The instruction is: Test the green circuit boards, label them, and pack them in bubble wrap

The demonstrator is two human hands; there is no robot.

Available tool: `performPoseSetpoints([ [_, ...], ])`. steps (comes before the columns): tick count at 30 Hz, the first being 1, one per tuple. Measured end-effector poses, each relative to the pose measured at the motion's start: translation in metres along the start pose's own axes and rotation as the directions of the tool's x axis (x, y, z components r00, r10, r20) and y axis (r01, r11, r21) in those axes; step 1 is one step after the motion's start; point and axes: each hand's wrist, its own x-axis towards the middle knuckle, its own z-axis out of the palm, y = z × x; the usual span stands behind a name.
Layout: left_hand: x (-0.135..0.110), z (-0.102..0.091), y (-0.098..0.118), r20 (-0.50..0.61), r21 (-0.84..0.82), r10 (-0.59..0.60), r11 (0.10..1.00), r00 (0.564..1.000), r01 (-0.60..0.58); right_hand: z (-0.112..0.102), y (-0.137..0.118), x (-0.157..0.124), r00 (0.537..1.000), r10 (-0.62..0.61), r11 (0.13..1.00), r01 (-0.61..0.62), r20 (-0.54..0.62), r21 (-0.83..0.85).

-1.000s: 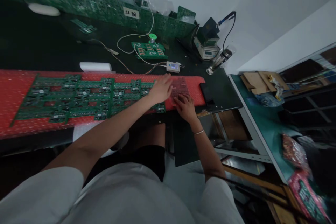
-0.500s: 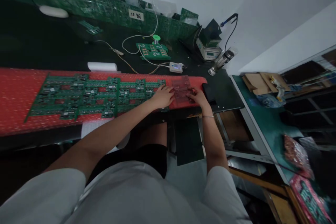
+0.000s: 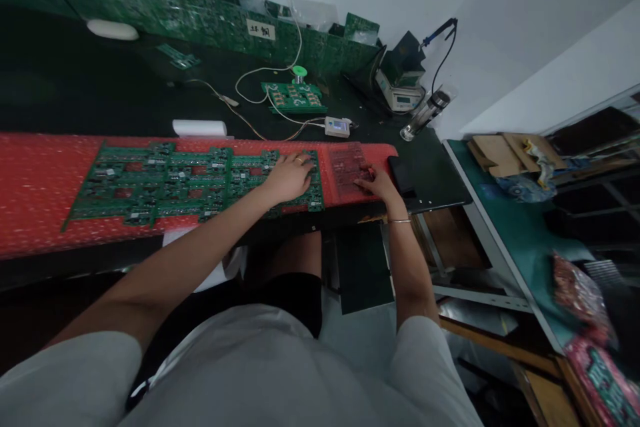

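A row of green circuit boards (image 3: 165, 180) lies on a long red bubble-wrap sheet (image 3: 35, 180) across the dark bench. My left hand (image 3: 290, 175) rests flat on the rightmost board, fingers spread, a ring on one finger. My right hand (image 3: 373, 180) lies on the folded end of the red wrap (image 3: 347, 167), which covers a board, and its fingers press down on it. A bracelet sits on my right wrist.
Behind the wrap lie a white roll (image 3: 199, 127), a small white meter (image 3: 337, 126) with cables and a green test board (image 3: 294, 96). A soldering station (image 3: 400, 90) stands at the back right. A black pad (image 3: 403, 175) lies right of the wrap. Green panels (image 3: 200, 13) line the wall.
My left hand has slid left off the folded wrap onto the rightmost board. My right hand moved up and right along the folded wrap.
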Motion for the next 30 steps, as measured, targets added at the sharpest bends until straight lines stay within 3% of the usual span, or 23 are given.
performPoseSetpoints([
  [3,0.006,0.007,0.021,-0.026,-0.054,0.146,0.988,0.989,-0.147,0.000,-0.001,-0.002,0.999,0.033,0.999,-0.033,-0.003,-0.005],
  [8,0.013,0.024,0.044,0.022,-0.095,0.147,0.985,0.989,-0.145,-0.003,-0.006,-0.004,0.999,0.020,0.984,-0.028,-0.049,-0.175],
  [12,0.017,0.032,0.048,0.034,-0.193,0.143,0.972,0.989,-0.133,-0.003,-0.006,-0.006,0.995,-0.007,0.951,-0.024,-0.102,-0.307],
  [21,0.023,0.037,0.050,0.028,-0.287,0.125,0.952,0.992,-0.112,-0.001,0.000,-0.007,0.989,-0.032,0.953,-0.013,-0.145,-0.301],
  [30,0.025,0.034,0.058,-0.010,-0.276,0.103,0.956,0.995,-0.101,-0.009,-0.002,-0.004,0.997,-0.050,0.962,0.030,-0.065,-0.271],
])
